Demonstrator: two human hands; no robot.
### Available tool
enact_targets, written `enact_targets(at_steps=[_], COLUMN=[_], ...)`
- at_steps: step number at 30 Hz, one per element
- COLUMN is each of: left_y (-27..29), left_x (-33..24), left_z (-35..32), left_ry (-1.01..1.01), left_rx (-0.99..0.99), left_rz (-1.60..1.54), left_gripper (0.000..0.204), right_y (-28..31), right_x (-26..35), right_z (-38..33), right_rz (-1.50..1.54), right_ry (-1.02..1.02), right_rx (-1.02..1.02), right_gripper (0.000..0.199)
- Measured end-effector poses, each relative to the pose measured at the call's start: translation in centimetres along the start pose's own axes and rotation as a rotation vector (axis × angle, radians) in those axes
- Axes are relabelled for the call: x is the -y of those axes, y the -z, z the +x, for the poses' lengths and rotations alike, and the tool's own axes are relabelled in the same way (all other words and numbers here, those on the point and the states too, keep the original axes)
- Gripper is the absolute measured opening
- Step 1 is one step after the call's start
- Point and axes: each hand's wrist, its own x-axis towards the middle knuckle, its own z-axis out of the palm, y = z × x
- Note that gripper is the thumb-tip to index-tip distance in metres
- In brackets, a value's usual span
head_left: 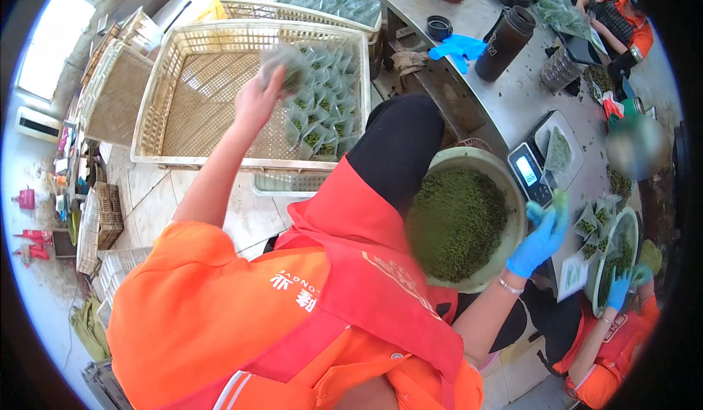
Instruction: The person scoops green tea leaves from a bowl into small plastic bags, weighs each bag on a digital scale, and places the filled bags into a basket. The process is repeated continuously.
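Observation:
My bare left hand [254, 106] is closed on a small clear bag [287, 69] with green contents, blurred by motion, above a cream plastic crate [209, 99]. Rows of similar filled bags [322, 102] line the crate's right side. My right hand [540, 238], in a blue glove with green-stained fingertips, is raised with fingers apart beside a digital scale [529, 172]. One filled bag [559, 151] lies on the scale's plate. Between my legs and the table stands a pale round basin [518, 223] of small green berries [458, 223].
The metal table [469, 22] carries a dark bottle [505, 44], a blue glove [460, 50] and a black lid [439, 28]. Another crate [300, 11] of bags stands behind. Co-workers sit at right; one gloved hand [619, 289] is by a second basin [594, 285].

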Motion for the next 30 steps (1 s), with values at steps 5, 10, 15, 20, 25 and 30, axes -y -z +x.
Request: enact_targets(at_steps=[5,10,15,20,25,30], left_y=[0.6,-6.7,-11.7,-5.4,-7.2,-11.3], left_x=[9.4,9.6,8.3,2.3,-8.3,-18.3], left_z=[-4.2,-4.5,-4.6,-4.8,-5.1,-7.7], left_ry=[0.467,0.415,0.224,0.088,-0.398,-0.959], left_rx=[0.292,0.758,1.032,0.744,0.244,0.429], left_rz=[0.308,0.717,0.752,0.763,0.142,-0.115], left_gripper=[0.053,0.047,0.049,0.061,0.028,0.015], right_y=[1.0,-0.5,-0.2,-1.4,-1.3,-0.3], right_x=[-3.5,-6.6,-8.3,-8.0,-12.1,-7.8], right_z=[-3.8,-6.6,-9.3,-11.3,-12.0,-9.9], right_rz=[-0.043,-0.179,-0.914,-1.091,-0.965,-0.284], right_ry=[-0.223,-0.298,-0.152,-0.199,-0.205,-0.608], right_rx=[0.244,0.468,0.631,0.679,0.674,0.442], right_gripper=[0.029,0.032,0.048,0.046,0.024,0.017])
